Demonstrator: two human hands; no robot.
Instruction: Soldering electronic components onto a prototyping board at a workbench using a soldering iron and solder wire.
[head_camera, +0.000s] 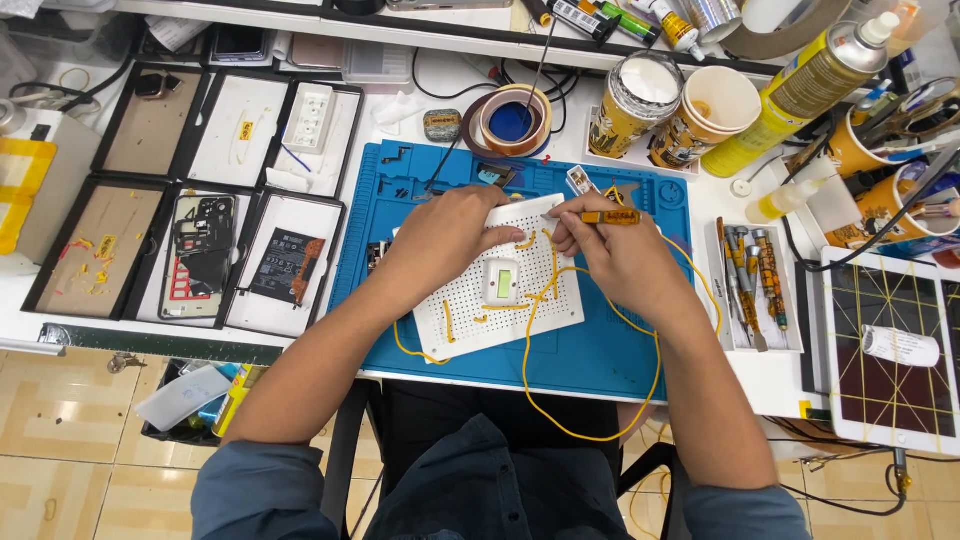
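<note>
An orange-handled tool (610, 216) is pinched in the right hand (620, 255); the white perforated board (480, 300), on the blue mat (600, 350), is pressed flat by the left hand (450, 235). The yellow wire (560, 330) looks light and limp, best gripped near its end.

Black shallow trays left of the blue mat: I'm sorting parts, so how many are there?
6, in two rows of three: upper; lower. Others may lie out of view.

White perfboard (500, 290) flat, yellow wire (560, 350) looped.
</note>
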